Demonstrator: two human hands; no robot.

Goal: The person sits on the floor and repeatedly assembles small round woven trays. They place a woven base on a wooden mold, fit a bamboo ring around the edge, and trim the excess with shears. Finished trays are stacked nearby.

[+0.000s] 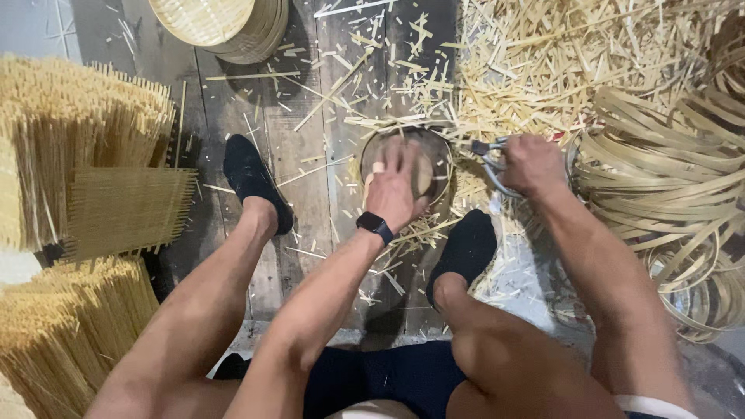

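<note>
head-worn view, steeply down, close

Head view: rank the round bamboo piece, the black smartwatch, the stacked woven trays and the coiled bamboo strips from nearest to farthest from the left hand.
From the left hand:
1. Round bamboo piece, right under the palm, touching.
2. Black smartwatch, on that hand's own wrist.
3. Stacked woven trays, top of frame, up and to the left.
4. Coiled bamboo strips, far right, beyond the right hand with the shears.

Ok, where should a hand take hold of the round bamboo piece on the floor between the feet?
Probably at the rim of the round bamboo piece, from above, fingers spread over the top as the left hand does now. It lies flat, so the sides are low. Keep off the right edge, where the right hand holds shears.
</note>
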